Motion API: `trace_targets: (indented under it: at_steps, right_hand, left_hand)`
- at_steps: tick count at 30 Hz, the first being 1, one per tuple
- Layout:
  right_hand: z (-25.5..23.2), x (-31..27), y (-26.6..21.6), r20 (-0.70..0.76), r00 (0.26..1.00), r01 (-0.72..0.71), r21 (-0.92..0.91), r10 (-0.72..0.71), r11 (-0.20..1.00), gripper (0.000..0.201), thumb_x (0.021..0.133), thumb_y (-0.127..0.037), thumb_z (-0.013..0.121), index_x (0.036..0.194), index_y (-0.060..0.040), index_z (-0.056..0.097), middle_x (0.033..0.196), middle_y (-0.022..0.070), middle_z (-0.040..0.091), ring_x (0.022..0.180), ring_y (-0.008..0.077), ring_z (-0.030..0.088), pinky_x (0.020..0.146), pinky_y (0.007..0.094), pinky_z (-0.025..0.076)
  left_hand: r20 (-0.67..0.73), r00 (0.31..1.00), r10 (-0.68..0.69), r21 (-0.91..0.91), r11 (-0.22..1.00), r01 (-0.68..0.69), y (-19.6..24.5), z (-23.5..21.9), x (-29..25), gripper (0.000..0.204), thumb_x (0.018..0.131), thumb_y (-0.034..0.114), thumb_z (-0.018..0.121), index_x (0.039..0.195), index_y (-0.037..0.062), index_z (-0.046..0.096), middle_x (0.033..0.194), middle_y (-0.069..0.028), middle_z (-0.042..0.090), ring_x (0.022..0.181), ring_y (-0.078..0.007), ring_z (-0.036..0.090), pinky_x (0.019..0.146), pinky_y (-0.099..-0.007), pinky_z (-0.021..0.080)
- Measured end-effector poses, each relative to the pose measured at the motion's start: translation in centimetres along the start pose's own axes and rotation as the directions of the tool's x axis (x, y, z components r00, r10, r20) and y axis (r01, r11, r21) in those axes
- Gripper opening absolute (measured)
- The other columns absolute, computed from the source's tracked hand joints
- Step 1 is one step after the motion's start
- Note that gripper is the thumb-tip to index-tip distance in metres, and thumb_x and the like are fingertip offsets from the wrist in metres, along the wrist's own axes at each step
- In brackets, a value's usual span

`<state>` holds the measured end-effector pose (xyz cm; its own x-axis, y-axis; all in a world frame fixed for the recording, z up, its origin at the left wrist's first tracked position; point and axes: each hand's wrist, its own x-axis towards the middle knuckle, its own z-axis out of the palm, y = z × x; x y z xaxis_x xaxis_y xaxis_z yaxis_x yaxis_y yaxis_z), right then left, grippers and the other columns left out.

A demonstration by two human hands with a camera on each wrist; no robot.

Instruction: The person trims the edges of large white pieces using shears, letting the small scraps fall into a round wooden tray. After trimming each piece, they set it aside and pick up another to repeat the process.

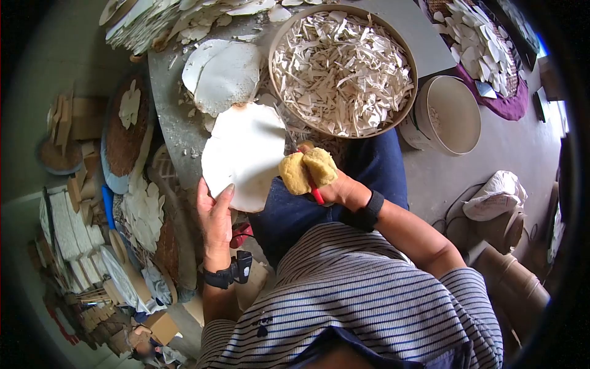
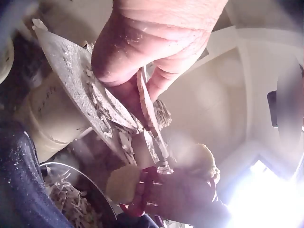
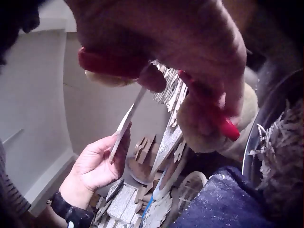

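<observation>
head view: set high, facing forward and down over the striped shirt (image 1: 369,289) to the surface (image 1: 174,144); widest and farthest. left wrist view: close, looking past the left hand (image 2: 156,42) toward the right hand (image 2: 178,194). right wrist view: close, looking past the right hand toward the left. all 3 share both hands and the white sheet (image 1: 246,157).

The grey counter (image 1: 167,98) extends beyond both hands. Beyond the left hand (image 1: 216,215) lie overlapping whitish sheets (image 1: 224,71) among scattered crumbs (image 1: 192,150), with piled flat pieces (image 1: 138,31) farther off. Beyond the right hand (image 1: 337,187) sits a round container (image 1: 413,58) heaped with pale strips (image 1: 344,74).
</observation>
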<state>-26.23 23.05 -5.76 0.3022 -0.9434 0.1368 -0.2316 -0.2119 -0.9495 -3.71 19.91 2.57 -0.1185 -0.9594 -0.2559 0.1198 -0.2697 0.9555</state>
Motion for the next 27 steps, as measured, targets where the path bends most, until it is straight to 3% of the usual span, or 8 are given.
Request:
trace_targets:
  at_steps: [3, 6, 9, 12, 13, 16, 19, 27]
  right_hand:
    - [-0.1, -0.1, 0.4, -0.052, 0.993, 0.102, -0.115, -0.109, 0.988, 0.034, 0.079, -0.01, 0.057, 0.11, -0.0036, 0.048, 0.101, 0.0128, 0.054, 0.095, 0.0268, 0.052, 0.086, 0.0323, 0.04]
    - [-1.1, 0.2, -0.3, 0.085, 0.996, 0.042, -0.143, -0.03, 0.989, 0.033, 0.08, -0.011, 0.056, 0.111, -0.0032, 0.048, 0.104, 0.0135, 0.054, 0.097, 0.0276, 0.051, 0.089, 0.0326, 0.038]
    - [0.1, -0.2, 1.7, 0.022, 0.997, 0.082, -0.076, -0.08, 0.994, 0.03, 0.081, -0.012, 0.054, 0.109, -0.0031, 0.049, 0.105, 0.0144, 0.053, 0.097, 0.0291, 0.05, 0.089, 0.0338, 0.038]
    - [0.2, -0.1, 0.5, -0.162, 0.951, 0.216, -0.261, -0.263, 0.941, 0.026, 0.074, -0.014, 0.053, 0.097, -0.0005, 0.055, 0.097, 0.0167, 0.055, 0.092, 0.0355, 0.051, 0.084, 0.0385, 0.042]
    - [0.4, 0.2, 0.2, -0.136, 0.98, 0.122, -0.15, -0.143, 0.981, 0.026, 0.075, -0.014, 0.052, 0.097, 0.0008, 0.054, 0.097, 0.0177, 0.055, 0.092, 0.0359, 0.051, 0.083, 0.0387, 0.042]
    - [-0.4, 0.3, -0.6, -0.119, 0.989, 0.074, -0.114, -0.087, 0.991, 0.024, 0.076, -0.014, 0.052, 0.096, 0.0004, 0.054, 0.094, 0.0173, 0.056, 0.091, 0.035, 0.052, 0.083, 0.0385, 0.043]
    - [-0.3, 0.5, 0.4, -0.052, 0.984, 0.156, -0.207, -0.17, 0.966, 0.023, 0.076, -0.015, 0.052, 0.094, 0.0, 0.054, 0.092, 0.0164, 0.056, 0.09, 0.0342, 0.053, 0.081, 0.0385, 0.044]
    - [0.4, 0.1, 0.9, -0.049, 0.997, 0.05, -0.077, -0.054, 0.996, 0.027, 0.076, -0.015, 0.059, 0.101, -0.0041, 0.055, 0.098, 0.0122, 0.057, 0.092, 0.0294, 0.055, 0.082, 0.0361, 0.044]
  left_hand:
    - [-0.002, 1.0, -0.001, -0.019, 1.0, 0.001, 0.0, 0.3, 0.0, 0.047, 0.079, -0.004, 0.055, 0.123, -0.0012, 0.039, 0.115, -0.0084, 0.05, 0.103, -0.0142, 0.049, 0.092, -0.0284, 0.038]
    - [0.012, 1.0, -0.01, -0.005, 1.0, 0.01, 0.0, 0.4, 0.1, 0.047, 0.079, -0.004, 0.055, 0.123, -0.0014, 0.039, 0.115, -0.0084, 0.05, 0.103, -0.0141, 0.049, 0.091, -0.0282, 0.038]
    - [0.029, 0.999, -0.016, 0.069, 0.998, 0.014, 0.6, -0.2, 0.6, 0.052, 0.078, -0.003, 0.056, 0.126, -0.0007, 0.036, 0.117, -0.0098, 0.049, 0.104, -0.0162, 0.048, 0.092, -0.0301, 0.038]
    - [-0.187, 0.974, 0.128, -0.028, 0.99, -0.135, -0.1, 1.2, 0.4, 0.057, 0.079, -0.002, 0.056, 0.13, 0.0014, 0.031, 0.12, -0.0115, 0.047, 0.107, -0.0197, 0.047, 0.092, -0.0328, 0.038]
    - [-0.218, 0.966, 0.137, -0.031, 0.989, -0.147, -0.5, 1.2, 0.4, 0.062, 0.079, -0.003, 0.055, 0.134, 0.0056, 0.026, 0.125, -0.0126, 0.042, 0.111, -0.0224, 0.044, 0.094, -0.0358, 0.036]
    - [-0.173, 0.97, 0.174, -0.03, 0.983, -0.181, -1.0, 2.3, -0.4, 0.066, 0.079, -0.003, 0.055, 0.136, 0.0083, 0.023, 0.13, -0.0122, 0.037, 0.115, -0.022, 0.041, 0.097, -0.0366, 0.034]
    - [-0.112, 0.987, 0.114, -0.005, 0.993, -0.116, -1.1, 1.4, 0.0, 0.071, 0.077, -0.005, 0.054, 0.137, 0.0099, 0.019, 0.133, -0.0123, 0.032, 0.12, -0.0225, 0.036, 0.099, -0.0372, 0.032]
    - [0.024, 0.997, 0.071, 0.067, 0.995, -0.072, 0.6, -1.1, 2.4, 0.074, 0.073, -0.006, 0.056, 0.137, 0.0062, 0.019, 0.132, -0.013, 0.033, 0.122, -0.0232, 0.034, 0.1, -0.0367, 0.031]
